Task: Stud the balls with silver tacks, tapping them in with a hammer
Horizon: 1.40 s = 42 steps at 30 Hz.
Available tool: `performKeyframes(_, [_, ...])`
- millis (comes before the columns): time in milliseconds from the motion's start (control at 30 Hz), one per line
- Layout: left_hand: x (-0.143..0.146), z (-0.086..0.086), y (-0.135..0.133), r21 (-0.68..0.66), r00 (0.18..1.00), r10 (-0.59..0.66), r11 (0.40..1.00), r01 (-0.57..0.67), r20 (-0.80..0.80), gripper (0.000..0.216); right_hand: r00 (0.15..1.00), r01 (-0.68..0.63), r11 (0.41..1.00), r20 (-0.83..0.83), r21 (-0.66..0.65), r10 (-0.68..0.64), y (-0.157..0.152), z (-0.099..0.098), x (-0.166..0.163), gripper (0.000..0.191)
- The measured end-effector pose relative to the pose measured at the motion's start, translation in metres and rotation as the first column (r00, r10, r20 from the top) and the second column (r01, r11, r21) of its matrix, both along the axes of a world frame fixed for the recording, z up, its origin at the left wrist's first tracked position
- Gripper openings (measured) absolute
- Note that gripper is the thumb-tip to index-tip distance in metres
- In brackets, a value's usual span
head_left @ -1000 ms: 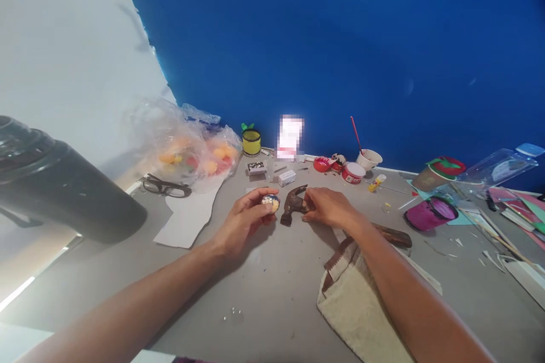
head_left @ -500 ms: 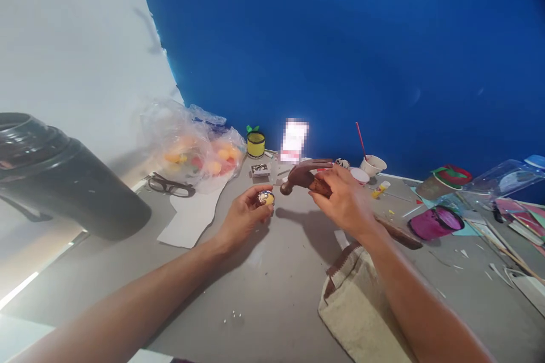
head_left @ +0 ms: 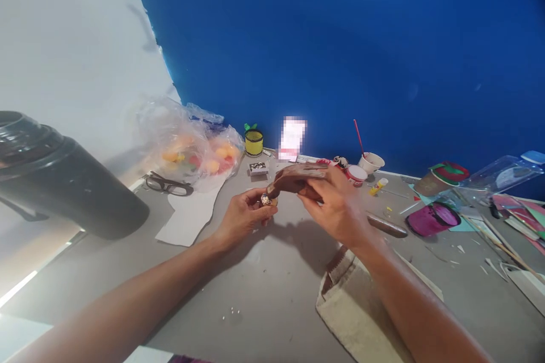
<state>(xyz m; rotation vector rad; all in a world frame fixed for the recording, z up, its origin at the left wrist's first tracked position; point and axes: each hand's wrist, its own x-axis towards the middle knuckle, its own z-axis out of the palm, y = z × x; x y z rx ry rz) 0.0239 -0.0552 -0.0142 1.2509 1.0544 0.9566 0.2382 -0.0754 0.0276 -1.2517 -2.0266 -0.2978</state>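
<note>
My left hand (head_left: 242, 214) pinches a small round yellowish ball studded with shiny silver bits (head_left: 269, 201); what the bits are I cannot make out. Above and to its right, my right hand (head_left: 334, 207) is wrapped round a claw hammer (head_left: 289, 177), close below its head. The hammer's striking face is at the top of the ball and seems to touch it. Its wooden handle sticks out behind my right wrist. Beyond my left hand lies a small open box (head_left: 258, 169) of silver pieces.
A large grey flask (head_left: 80, 181) stands at the left, near eyeglasses (head_left: 168, 184) and a plastic bag (head_left: 191, 150). A cloth bag (head_left: 357, 300) lies under my right forearm. A paper cup (head_left: 372, 163), glue stick (head_left: 378, 186) and purple cup (head_left: 433, 219) are at right.
The hammer has come down and left, from beside the ball onto it. My right hand has moved with it; my left hand keeps its hold on the ball.
</note>
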Motion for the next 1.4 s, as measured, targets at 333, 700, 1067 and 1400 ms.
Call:
performKeyframes(333, [-0.002,-0.008,0.001,0.193,0.988,0.096,0.978,-0.072,-0.117,0.034,0.999,0.009,0.999,-0.045,-0.045,-0.012,0.002,-0.004,-0.001,0.010])
performKeyframes(700, [-0.002,-0.004,-0.002,0.382,0.956,0.188,0.920,-0.091,-0.225,0.028,0.992,0.031,0.996,-0.122,-0.088,-0.041,0.001,-0.002,-0.002,0.013])
performKeyframes(1067, [-0.005,-0.003,0.002,0.305,0.972,0.082,0.952,-0.010,-0.221,0.021,0.995,-0.003,1.000,-0.102,0.024,0.006,-0.005,0.006,-0.003,0.008])
performKeyframes(1400, [-0.007,-0.010,0.012,-0.149,0.906,-0.139,0.965,0.214,0.401,0.050,0.983,0.034,0.984,-0.183,0.172,-0.002,-0.009,0.023,0.005,0.009])
